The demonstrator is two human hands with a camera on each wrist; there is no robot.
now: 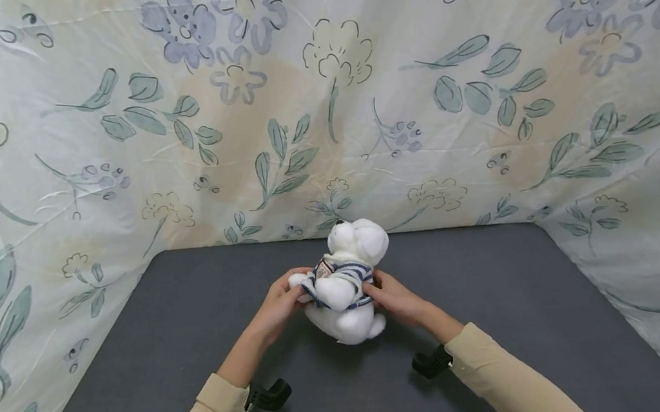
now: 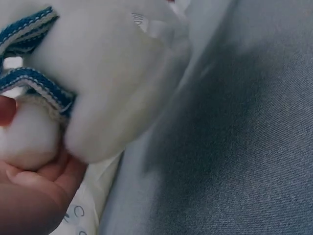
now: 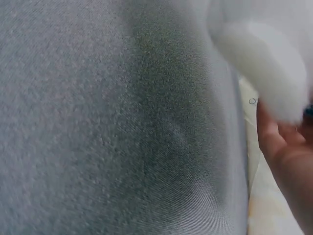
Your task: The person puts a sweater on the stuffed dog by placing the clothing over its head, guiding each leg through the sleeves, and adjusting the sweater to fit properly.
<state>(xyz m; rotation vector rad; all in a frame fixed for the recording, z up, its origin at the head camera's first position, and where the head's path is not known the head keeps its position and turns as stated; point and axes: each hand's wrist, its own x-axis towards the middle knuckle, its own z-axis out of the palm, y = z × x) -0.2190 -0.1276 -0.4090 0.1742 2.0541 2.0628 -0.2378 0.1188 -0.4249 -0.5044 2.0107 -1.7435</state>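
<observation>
A white stuffed bear in a blue-and-white striped knit top is held between both hands over the middle of the table. Its head tips to the upper right and its face points left. My left hand grips one paw, with the thumb on one side and fingers beneath, as the left wrist view shows on the white paw. On the other side, my right hand holds the bear's body at the striped top, thumb in front. In the right wrist view a white limb covers part of that hand's fingers.
The dark grey tabletop spreads out around the bear, whose shadow falls below it. A floral curtain hangs behind the table and along its sides. Black wrist devices sit at both beige sleeves.
</observation>
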